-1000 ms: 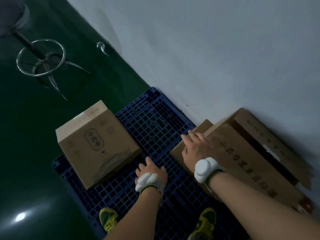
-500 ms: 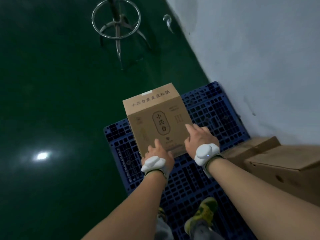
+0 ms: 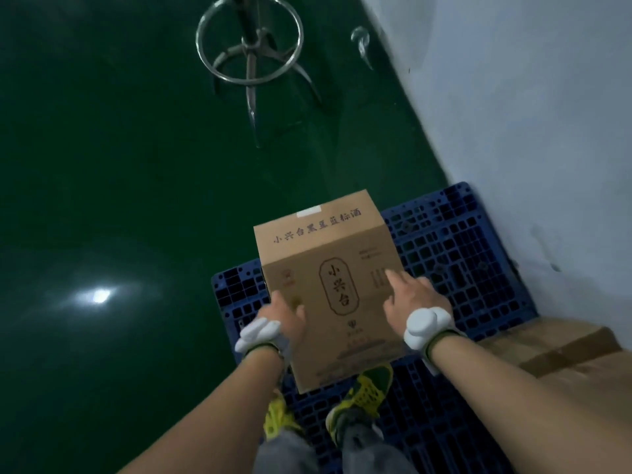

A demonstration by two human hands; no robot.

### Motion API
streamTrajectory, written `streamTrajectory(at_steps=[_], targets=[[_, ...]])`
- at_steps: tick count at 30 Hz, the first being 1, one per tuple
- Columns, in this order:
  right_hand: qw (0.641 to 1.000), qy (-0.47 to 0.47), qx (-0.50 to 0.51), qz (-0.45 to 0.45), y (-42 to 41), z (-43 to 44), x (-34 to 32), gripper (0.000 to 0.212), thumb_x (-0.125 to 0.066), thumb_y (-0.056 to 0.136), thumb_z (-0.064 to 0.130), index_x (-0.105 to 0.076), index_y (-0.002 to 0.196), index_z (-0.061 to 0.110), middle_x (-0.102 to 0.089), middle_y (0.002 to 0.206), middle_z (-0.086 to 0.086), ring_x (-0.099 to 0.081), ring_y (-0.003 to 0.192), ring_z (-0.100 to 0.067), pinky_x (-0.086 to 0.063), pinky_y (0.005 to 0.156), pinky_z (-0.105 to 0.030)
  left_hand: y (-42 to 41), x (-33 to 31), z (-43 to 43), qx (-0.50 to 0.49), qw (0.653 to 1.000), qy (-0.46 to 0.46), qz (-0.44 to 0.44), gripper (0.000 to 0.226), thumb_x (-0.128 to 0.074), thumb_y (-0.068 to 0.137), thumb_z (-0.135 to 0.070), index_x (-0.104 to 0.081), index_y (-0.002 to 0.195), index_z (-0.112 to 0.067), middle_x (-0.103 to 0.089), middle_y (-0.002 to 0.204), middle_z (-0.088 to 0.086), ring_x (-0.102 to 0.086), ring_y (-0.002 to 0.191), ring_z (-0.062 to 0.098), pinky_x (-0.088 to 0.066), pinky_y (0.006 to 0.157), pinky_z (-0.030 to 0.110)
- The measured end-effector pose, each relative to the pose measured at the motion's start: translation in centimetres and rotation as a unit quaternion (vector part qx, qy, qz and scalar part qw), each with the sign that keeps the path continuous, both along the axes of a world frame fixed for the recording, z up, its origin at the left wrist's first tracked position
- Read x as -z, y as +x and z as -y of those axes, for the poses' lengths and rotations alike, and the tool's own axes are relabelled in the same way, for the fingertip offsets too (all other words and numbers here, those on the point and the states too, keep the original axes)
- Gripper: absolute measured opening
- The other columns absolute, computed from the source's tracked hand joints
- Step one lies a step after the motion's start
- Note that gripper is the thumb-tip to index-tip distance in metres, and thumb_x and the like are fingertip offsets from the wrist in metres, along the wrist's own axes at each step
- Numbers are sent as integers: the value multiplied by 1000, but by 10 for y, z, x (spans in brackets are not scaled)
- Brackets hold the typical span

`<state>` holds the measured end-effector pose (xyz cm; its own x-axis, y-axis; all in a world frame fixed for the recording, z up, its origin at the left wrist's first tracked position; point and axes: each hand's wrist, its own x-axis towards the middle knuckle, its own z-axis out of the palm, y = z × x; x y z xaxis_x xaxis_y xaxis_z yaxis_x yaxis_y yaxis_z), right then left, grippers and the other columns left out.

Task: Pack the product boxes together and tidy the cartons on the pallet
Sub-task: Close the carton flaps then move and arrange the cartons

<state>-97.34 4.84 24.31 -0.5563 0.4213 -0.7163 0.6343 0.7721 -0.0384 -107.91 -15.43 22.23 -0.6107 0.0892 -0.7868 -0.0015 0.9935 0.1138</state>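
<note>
A brown carton [image 3: 328, 268] with dark Chinese print and an oval logo sits on the left part of the blue plastic pallet [image 3: 461, 254], its near edge over my shoes. My left hand [image 3: 285, 314] grips the carton's left edge. My right hand [image 3: 408, 295] presses on its right side, fingers spread over the printed face. Both wrists carry white bands. More brown cartons [image 3: 547, 347] lie at the right on the pallet, against the wall.
A grey-white wall [image 3: 530, 114] runs along the pallet's right side. The glossy green floor [image 3: 119, 200] lies left and ahead. A stool's chrome foot ring and legs [image 3: 251, 53] stand on it beyond the pallet. My yellow-green shoes [image 3: 371, 388] are on the pallet.
My right hand left the cartons by the wall and both hands went onto the printed carton. The carton has since come closer to my feet.
</note>
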Motion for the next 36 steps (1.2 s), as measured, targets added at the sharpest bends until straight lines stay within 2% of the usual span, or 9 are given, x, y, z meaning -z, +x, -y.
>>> streamTrajectory(at_steps=[4, 8, 12, 14, 17, 22, 26, 31, 36], targets=[[1000, -6, 22, 11, -38, -24, 63, 60, -36, 96, 39, -12, 151, 31, -51, 138, 2, -52, 114, -26, -46, 60, -31, -46, 67, -13, -35, 999, -40, -1, 64, -43, 93, -53, -32, 139, -11, -63, 90, 8, -59, 65, 22, -51, 57, 34], [991, -1, 133, -2, -68, -53, 114, 72, -38, 96, 47, 1, 152, 25, -64, 77, -6, -49, 53, -23, -43, 44, -29, -75, 117, -20, -93, 994, -50, 14, 75, -42, 92, -56, -17, 148, -12, -61, 120, 16, -64, 89, 31, -56, 78, 46], [930, -8, 364, -43, -126, -87, 175, 83, -51, 92, 48, 1, 152, 25, -39, 147, -15, -53, 109, -39, -49, 87, -51, -119, 171, -22, -308, 949, 47, 48, 76, -50, 93, -49, -17, 150, -11, -52, 136, 17, -56, 112, 37, -47, 90, 42], [881, -86, 464, -43, -141, -92, 197, 80, -57, 91, 45, -10, 152, 21, -30, 153, -11, -42, 128, -39, -41, 94, -47, -130, 184, -21, -398, 905, 113, 99, 68, -52, 93, -48, -30, 145, -11, -48, 139, 13, -51, 118, 36, -44, 95, 43], [843, -112, 524, -49, -141, -89, 201, 73, -61, 90, 39, -23, 147, 13, -40, 144, -15, -45, 123, -38, -42, 94, -45, -130, 184, -27, -428, 892, 108, 102, 61, -55, 92, -42, -33, 140, -10, -51, 132, 16, -54, 109, 37, -46, 92, 43], [849, 63, 518, -85, -99, -87, 152, 70, -40, 90, 63, -36, 133, 8, -51, 127, -24, -57, 101, -42, -47, 79, -48, -98, 124, -60, -350, 932, 97, -5, 48, -50, 92, -49, -39, 126, -16, -54, 83, -3, -51, 62, 17, -41, 58, 28], [750, 174, 566, -294, -73, -100, 96, 46, -30, 97, 52, -43, 84, 11, -52, 80, -20, -44, 55, -28, -34, 51, -34, -74, 61, -94, -357, 926, 116, -40, 41, -52, 87, -55, -42, 105, -20, -52, 97, 2, -54, 84, 26, -48, 80, 37], [633, 166, 620, -432, -40, -110, 71, 53, -35, 98, 41, -53, 111, -7, -56, 104, -33, -52, 81, -40, -37, 64, -39, -29, 21, -105, -428, 890, 150, -57, 84, -79, 71, -33, -37, 142, -18, -48, 134, 8, -51, 113, 31, -41, 97, 39], [737, -17, 637, -227, 3, -80, 111, 57, -32, 87, 69, -54, 113, 23, -57, 97, -7, -55, 82, -32, -42, 75, -47, -3, 56, -101, -327, 923, 189, 75, 92, -71, 80, -42, -14, 151, -34, -53, 137, -3, -63, 97, 15, -51, 76, 26]])
